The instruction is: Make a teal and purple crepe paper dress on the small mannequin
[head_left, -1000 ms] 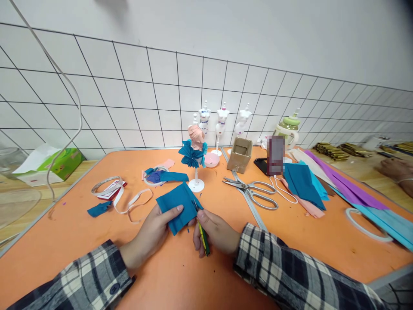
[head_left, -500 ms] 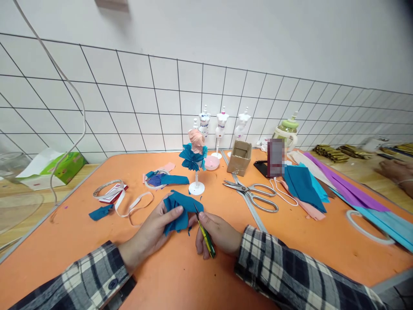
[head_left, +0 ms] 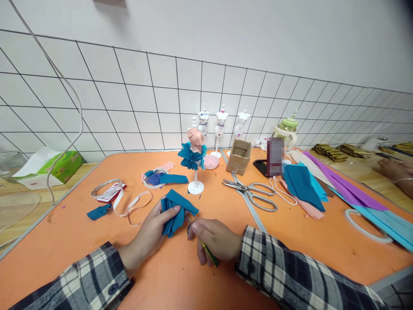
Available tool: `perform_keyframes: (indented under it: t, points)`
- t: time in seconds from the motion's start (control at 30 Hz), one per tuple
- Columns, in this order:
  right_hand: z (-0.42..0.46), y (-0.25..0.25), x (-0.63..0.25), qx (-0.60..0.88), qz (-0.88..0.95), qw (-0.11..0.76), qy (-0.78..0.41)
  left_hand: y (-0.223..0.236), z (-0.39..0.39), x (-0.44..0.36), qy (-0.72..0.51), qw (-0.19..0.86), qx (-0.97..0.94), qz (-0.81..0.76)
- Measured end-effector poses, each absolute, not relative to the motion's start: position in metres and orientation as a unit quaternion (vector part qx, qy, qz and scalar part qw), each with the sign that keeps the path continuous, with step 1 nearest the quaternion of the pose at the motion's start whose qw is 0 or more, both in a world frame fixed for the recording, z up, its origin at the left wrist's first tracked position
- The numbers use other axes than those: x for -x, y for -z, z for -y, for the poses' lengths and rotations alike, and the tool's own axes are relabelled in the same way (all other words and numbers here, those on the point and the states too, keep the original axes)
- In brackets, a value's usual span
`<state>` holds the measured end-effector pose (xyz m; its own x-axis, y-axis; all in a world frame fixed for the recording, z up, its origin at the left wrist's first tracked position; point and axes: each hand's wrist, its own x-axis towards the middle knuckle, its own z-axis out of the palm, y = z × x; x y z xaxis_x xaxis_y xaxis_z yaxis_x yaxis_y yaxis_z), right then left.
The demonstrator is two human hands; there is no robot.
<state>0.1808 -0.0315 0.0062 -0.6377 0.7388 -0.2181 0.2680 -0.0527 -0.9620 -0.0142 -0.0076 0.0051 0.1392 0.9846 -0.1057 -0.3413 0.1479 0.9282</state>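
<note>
Between the thumb and fingers of my left hand (head_left: 155, 226) is a gathered, folded piece of teal crepe paper (head_left: 176, 213), its loose end pointing right. My right hand (head_left: 214, 241) is closed around slim yellow-and-green thread snips (head_left: 209, 255). Their thin metal tip sits at the paper's lower right edge, and the hand covers much of them. Beyond both hands, a small white dress form (head_left: 195, 186) wears a teal pleated skirt (head_left: 189, 156) and a pink crumpled top (head_left: 195, 137).
Large metal scissors (head_left: 250, 191) lie right of centre, near a small cardboard box (head_left: 238, 157). Coloured crepe paper sheets (head_left: 300, 185) and a tape ring (head_left: 364, 228) are at the right. Ribbon (head_left: 119, 202) and a teal scrap (head_left: 98, 212) lie left. Another person's hand (head_left: 393, 170) shows far right.
My right hand has turned and lowered slightly, and the snips' tip has moved left and down, off the upper face of the paper. The paper's right end now hangs freer, away from my right thumb.
</note>
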Motion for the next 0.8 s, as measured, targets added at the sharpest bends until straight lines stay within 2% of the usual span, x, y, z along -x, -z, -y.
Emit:
perform_keyframes:
  t: [0.13,0.2,0.3,0.37,0.43,0.53,0.6,0.8]
  points:
    - [0.031,-0.006,-0.182,0.377,0.688,0.177,-0.594,-0.007,0.009,0.017,-0.51,0.601,-0.441,-0.43]
    - [0.032,-0.006,-0.182,0.371,0.702,0.175,-0.582,-0.01,0.007,0.018,-0.523,0.524,-0.48,-0.47]
    - [0.033,-0.008,-0.183,0.364,0.721,0.173,-0.564,-0.015,0.004,0.017,-0.526,0.348,-0.558,-0.539]
    - [0.033,-0.008,-0.183,0.356,0.73,0.173,-0.557,-0.016,0.004,0.016,-0.498,0.313,-0.593,-0.55]
    - [0.033,-0.008,-0.183,0.352,0.727,0.174,-0.563,-0.015,0.006,0.014,-0.49,0.376,-0.581,-0.53]
    - [0.033,-0.006,-0.181,0.343,0.686,0.178,-0.616,-0.01,0.01,0.014,-0.496,0.546,-0.484,-0.471]
    - [0.034,-0.006,-0.179,0.336,0.654,0.189,-0.651,-0.008,0.012,0.014,-0.486,0.621,-0.423,-0.446]
    - [0.034,-0.006,-0.18,0.32,0.64,0.203,-0.668,-0.012,0.01,0.015,-0.495,0.624,-0.397,-0.456]
